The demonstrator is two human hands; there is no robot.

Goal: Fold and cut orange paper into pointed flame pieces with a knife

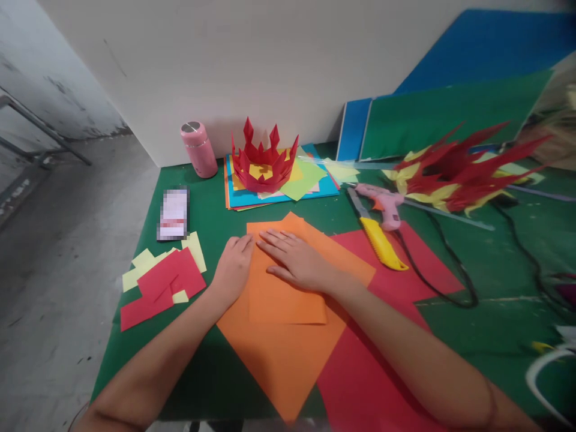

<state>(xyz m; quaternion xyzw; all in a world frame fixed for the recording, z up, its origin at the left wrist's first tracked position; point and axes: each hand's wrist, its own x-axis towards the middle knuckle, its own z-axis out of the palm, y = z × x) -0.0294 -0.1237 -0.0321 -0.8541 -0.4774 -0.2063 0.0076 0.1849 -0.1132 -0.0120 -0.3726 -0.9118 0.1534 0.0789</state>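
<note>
A folded sheet of orange paper (288, 303) lies on a larger orange sheet (288, 366), which is turned so one corner points toward me. My right hand (297, 258) rests flat on the folded sheet near its top, fingers stretched out. At the folded sheet's left edge is my left hand (234, 267), its fingers bent and pressed together on the paper's edge. Red paper (382, 384) extends from under the orange sheets to the right. A yellow utility knife (382, 243) and a pink glue gun (382, 204) lie just beyond it.
On the green table (189, 384), paper scraps (168, 276) and a phone (173, 214) are at left. Behind stand a pink bottle (200, 153) and a red paper crown (265, 171) on stacked coloured paper (324, 201). A red-yellow paper piece (450, 180) and black cord (472, 294) are right.
</note>
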